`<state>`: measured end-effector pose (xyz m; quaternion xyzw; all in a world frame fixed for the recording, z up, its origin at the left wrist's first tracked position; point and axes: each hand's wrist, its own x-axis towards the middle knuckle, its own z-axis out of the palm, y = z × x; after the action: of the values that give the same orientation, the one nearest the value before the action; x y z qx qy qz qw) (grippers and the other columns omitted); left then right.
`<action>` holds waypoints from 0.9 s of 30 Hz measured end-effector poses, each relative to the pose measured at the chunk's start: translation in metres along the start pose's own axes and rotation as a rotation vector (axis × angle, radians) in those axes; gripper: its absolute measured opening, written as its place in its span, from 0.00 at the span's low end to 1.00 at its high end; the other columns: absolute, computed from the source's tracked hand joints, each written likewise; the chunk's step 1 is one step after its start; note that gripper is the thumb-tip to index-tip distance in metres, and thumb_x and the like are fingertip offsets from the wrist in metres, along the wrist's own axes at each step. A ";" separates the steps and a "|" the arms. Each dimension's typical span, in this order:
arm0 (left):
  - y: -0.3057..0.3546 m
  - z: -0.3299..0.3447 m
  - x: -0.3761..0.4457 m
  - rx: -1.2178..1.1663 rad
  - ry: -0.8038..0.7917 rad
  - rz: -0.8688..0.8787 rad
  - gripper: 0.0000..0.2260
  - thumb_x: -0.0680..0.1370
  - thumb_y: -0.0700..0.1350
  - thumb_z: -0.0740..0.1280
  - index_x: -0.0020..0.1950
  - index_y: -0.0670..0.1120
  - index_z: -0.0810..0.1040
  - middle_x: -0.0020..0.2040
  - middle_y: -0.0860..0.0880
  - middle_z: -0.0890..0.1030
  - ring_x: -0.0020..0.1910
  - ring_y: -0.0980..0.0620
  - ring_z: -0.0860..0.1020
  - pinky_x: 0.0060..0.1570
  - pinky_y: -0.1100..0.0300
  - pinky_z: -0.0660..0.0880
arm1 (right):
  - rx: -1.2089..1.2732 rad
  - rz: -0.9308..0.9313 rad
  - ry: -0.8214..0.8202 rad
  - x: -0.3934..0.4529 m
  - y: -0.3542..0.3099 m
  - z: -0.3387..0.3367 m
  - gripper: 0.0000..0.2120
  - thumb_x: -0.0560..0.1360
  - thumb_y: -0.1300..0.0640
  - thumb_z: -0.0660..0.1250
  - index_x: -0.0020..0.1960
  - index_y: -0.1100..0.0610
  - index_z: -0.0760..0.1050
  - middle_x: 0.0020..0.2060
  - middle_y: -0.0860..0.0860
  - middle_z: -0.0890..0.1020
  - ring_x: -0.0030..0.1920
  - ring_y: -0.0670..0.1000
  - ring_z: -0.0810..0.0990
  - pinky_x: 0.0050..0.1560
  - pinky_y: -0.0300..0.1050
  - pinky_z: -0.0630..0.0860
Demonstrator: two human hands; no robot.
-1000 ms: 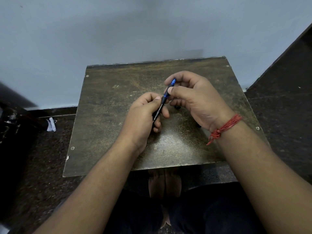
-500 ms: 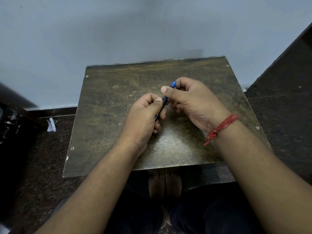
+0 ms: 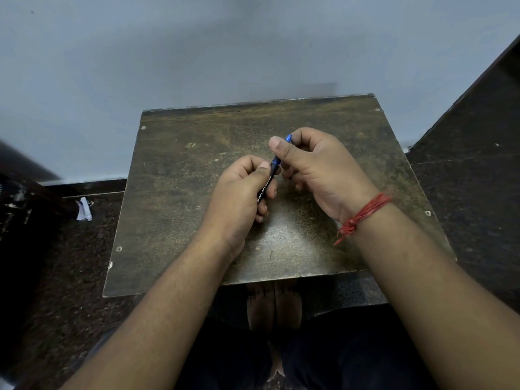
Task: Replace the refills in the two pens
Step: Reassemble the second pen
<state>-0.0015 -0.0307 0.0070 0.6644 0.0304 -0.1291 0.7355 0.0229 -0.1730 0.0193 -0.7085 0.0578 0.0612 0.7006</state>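
Two hands share one pen (image 3: 266, 184) above the table (image 3: 174, 192). The left hand (image 3: 239, 190) grips its black barrel at seven o'clock; the right hand (image 3: 315, 164) pinches its blue end at one o'clock.

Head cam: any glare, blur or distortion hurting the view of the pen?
Head view: dim, soft light; a dull sheen on the table near the wrists; wide-angle bend at the edges; pen lettering only partly legible, hands fairly sharp.

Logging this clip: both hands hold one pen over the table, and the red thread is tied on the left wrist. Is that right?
Not quite. In the head view the red thread is on the right wrist. The rest stands: left hand and right hand both hold one pen over the table.
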 end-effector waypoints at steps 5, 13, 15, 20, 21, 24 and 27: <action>0.001 0.000 0.000 -0.008 0.010 0.002 0.08 0.83 0.46 0.60 0.49 0.45 0.75 0.30 0.52 0.74 0.24 0.55 0.65 0.26 0.61 0.61 | -0.031 -0.011 0.024 -0.002 -0.001 0.000 0.13 0.77 0.47 0.70 0.48 0.57 0.76 0.36 0.50 0.80 0.31 0.46 0.77 0.25 0.39 0.65; 0.001 0.001 -0.001 -0.008 0.000 -0.007 0.09 0.83 0.46 0.60 0.45 0.47 0.75 0.30 0.52 0.75 0.24 0.56 0.66 0.26 0.60 0.62 | 0.061 0.022 -0.016 -0.002 -0.003 0.002 0.11 0.77 0.54 0.71 0.42 0.56 0.71 0.30 0.50 0.76 0.25 0.46 0.71 0.20 0.36 0.60; 0.000 0.001 -0.001 -0.018 -0.007 -0.007 0.09 0.83 0.45 0.60 0.45 0.47 0.75 0.30 0.51 0.75 0.24 0.55 0.66 0.26 0.60 0.62 | 0.008 0.013 0.005 -0.002 -0.002 0.003 0.14 0.76 0.50 0.72 0.40 0.55 0.69 0.29 0.50 0.74 0.25 0.46 0.70 0.21 0.36 0.60; 0.001 0.001 0.000 -0.065 -0.017 -0.007 0.07 0.83 0.44 0.60 0.50 0.43 0.75 0.30 0.51 0.75 0.23 0.55 0.65 0.25 0.61 0.61 | 0.127 0.011 -0.060 -0.004 -0.004 -0.001 0.13 0.80 0.50 0.66 0.52 0.61 0.75 0.34 0.51 0.78 0.27 0.46 0.73 0.20 0.36 0.60; 0.001 0.001 0.000 -0.069 -0.019 -0.006 0.07 0.83 0.44 0.60 0.50 0.43 0.75 0.30 0.51 0.76 0.23 0.55 0.65 0.24 0.62 0.61 | 0.152 0.019 -0.078 -0.004 -0.005 -0.001 0.12 0.81 0.53 0.66 0.55 0.63 0.76 0.37 0.53 0.78 0.28 0.46 0.73 0.20 0.36 0.60; 0.002 0.001 0.000 -0.082 -0.022 -0.006 0.08 0.84 0.43 0.59 0.47 0.44 0.74 0.31 0.50 0.76 0.23 0.55 0.65 0.24 0.62 0.61 | 0.155 0.024 -0.103 -0.004 -0.004 -0.001 0.05 0.80 0.58 0.67 0.49 0.60 0.77 0.35 0.52 0.78 0.27 0.46 0.72 0.20 0.35 0.61; 0.002 0.002 -0.001 -0.078 -0.027 -0.007 0.08 0.84 0.44 0.60 0.47 0.44 0.74 0.31 0.50 0.76 0.24 0.55 0.65 0.24 0.62 0.61 | 0.114 0.027 -0.063 -0.003 -0.001 0.003 0.09 0.78 0.55 0.70 0.43 0.56 0.72 0.30 0.50 0.76 0.27 0.49 0.71 0.20 0.36 0.60</action>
<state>-0.0020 -0.0323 0.0094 0.6333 0.0279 -0.1391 0.7607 0.0206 -0.1700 0.0211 -0.6642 0.0489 0.0895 0.7406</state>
